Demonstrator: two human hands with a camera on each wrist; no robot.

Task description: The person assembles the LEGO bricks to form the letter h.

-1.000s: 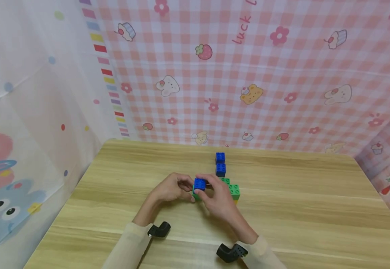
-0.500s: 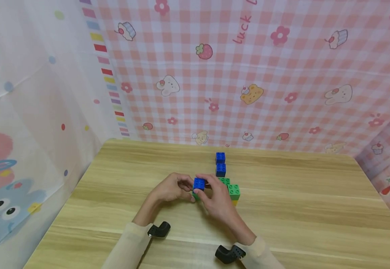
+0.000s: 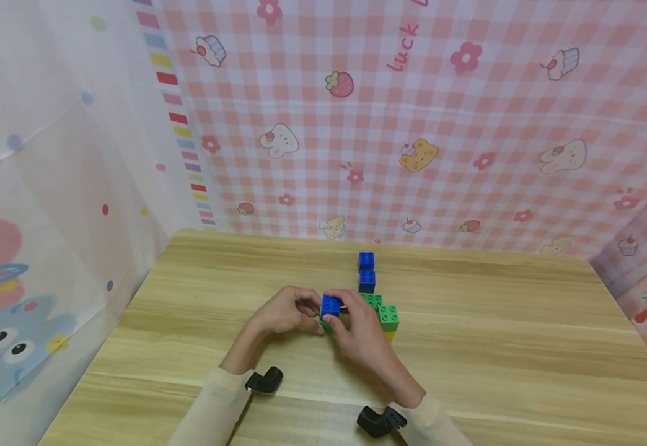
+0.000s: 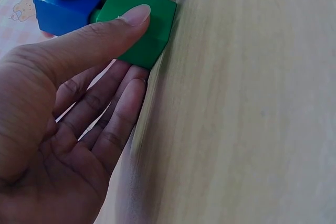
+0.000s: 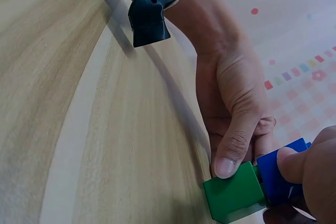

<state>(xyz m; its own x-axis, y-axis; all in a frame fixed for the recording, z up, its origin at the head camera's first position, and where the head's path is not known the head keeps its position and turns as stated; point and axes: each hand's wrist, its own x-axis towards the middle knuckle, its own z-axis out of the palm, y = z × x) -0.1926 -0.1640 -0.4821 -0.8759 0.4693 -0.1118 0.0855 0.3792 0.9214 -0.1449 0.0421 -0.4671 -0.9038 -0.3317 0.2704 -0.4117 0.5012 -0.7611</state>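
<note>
The left hand (image 3: 287,313) is pinching the green block (image 4: 152,32), its thumb lying along one face and its fingers reaching to the opposite side. The right hand (image 3: 359,326) is holding the blue block (image 3: 331,305), thumb on the near side and fingers curling round the far side, so both grips are narrowing only to a block's width. The blue block is sitting above the green one, between the two hands, around the middle of the table (image 3: 496,347). A bit of stud is showing between them in the left wrist view, and I can't tell whether they are fully pressed together.

Just beyond the right hand, two more blue blocks (image 3: 367,282) are standing one behind the other. To its right, a light green block (image 3: 388,316) is resting on a yellow block (image 3: 390,336), and another green piece (image 3: 372,301) is peeking out beside it, partly hidden by the hand.

Pale sleeves (image 3: 212,402) are covering the forearms, and a black wrist camera (image 3: 380,421) is jutting from each cuff. A pink checked cloth (image 3: 468,111) is hanging behind the table.
</note>
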